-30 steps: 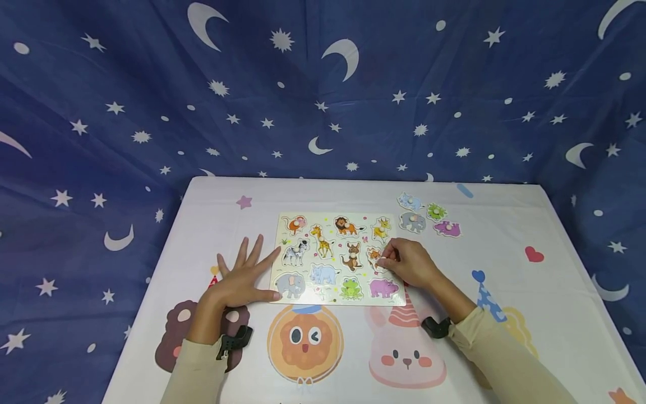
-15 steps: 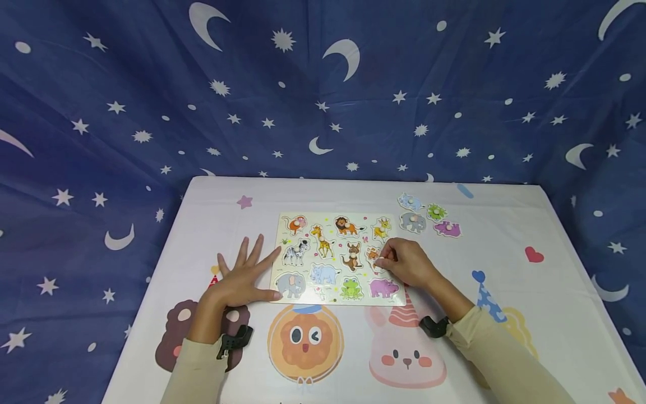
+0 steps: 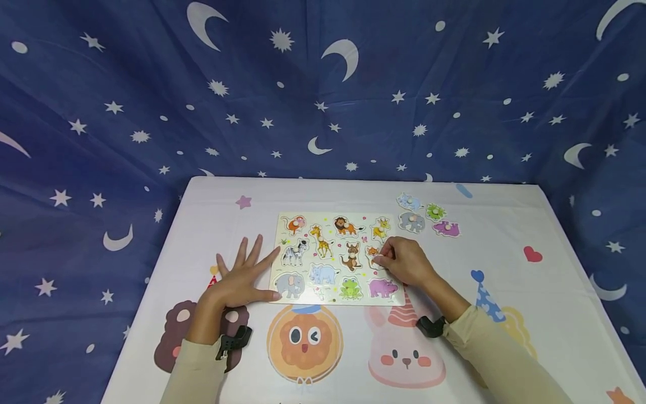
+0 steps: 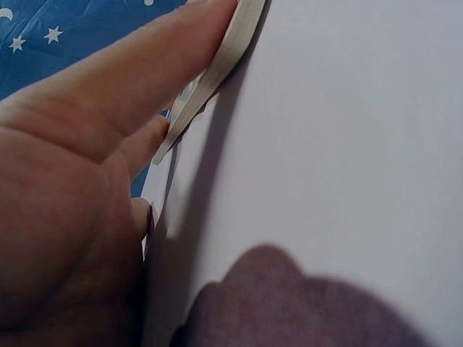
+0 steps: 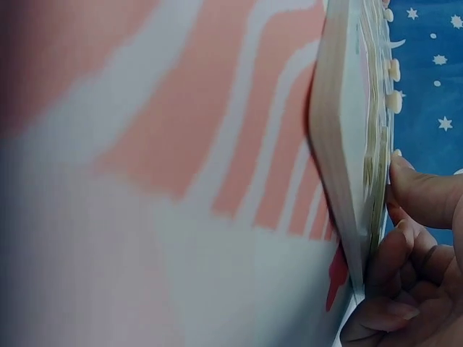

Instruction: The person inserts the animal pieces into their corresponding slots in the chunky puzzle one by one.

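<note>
A wooden animal peg puzzle board (image 3: 308, 261) lies on the table. My left hand (image 3: 244, 279) is spread along its left side, with the thumb and a finger on the edge; in the left wrist view the thumb (image 4: 137, 79) presses against the board's side. At the right side of the board, my right hand (image 3: 410, 262) pinches an orange tiger-like puzzle piece (image 3: 372, 252) over the slot under the goat piece (image 3: 381, 229). The fingers partly cover this piece. In the right wrist view the right hand (image 5: 427, 238) is low over the board, thumb and fingers together.
Loose knobbed pieces lie beyond the board's top right: a rhino (image 3: 410, 201), an elephant (image 3: 411, 222), a frog (image 3: 435, 211) and a hippo (image 3: 447, 228). Monkey (image 3: 295, 225), lion (image 3: 347, 226), giraffe (image 3: 321, 241), zebra (image 3: 295, 252) and kangaroo (image 3: 351, 257) show on the board.
My right hand has shifted slightly left, and the tiger-like piece has moved a little with it over its slot. The left hand and the loose pieces stay where they were.
</note>
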The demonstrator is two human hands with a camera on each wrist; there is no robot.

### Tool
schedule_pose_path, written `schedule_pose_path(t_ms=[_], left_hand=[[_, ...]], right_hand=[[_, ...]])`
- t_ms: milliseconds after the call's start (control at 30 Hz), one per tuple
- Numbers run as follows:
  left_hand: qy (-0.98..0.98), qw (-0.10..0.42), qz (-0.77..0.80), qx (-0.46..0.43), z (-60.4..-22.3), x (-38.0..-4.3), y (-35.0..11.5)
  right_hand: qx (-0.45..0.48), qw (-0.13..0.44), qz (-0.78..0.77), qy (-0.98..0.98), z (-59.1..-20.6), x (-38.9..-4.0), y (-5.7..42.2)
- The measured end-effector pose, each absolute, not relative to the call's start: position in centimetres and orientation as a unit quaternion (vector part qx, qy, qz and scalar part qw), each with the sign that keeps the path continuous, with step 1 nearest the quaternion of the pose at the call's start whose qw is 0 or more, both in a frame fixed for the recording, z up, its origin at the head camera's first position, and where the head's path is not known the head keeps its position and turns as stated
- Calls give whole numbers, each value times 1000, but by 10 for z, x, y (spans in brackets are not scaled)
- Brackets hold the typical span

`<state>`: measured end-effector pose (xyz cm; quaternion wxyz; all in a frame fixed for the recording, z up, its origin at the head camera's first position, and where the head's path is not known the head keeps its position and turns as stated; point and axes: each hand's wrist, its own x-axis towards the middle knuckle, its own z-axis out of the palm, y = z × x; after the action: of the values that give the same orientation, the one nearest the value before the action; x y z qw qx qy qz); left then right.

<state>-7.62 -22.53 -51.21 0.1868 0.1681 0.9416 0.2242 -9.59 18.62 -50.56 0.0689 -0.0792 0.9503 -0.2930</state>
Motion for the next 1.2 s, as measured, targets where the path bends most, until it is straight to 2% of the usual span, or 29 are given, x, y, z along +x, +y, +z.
schedule_pose_path(t_ms=[433,1200], left_hand=[[942,192,217,170,-512,-79,-222],[942,191,219,168,-513,-77,-227]], right_hand=[[-60,67,-293,952,-500,-97,184],[-81,124,-299,943,-500,-105,187]])
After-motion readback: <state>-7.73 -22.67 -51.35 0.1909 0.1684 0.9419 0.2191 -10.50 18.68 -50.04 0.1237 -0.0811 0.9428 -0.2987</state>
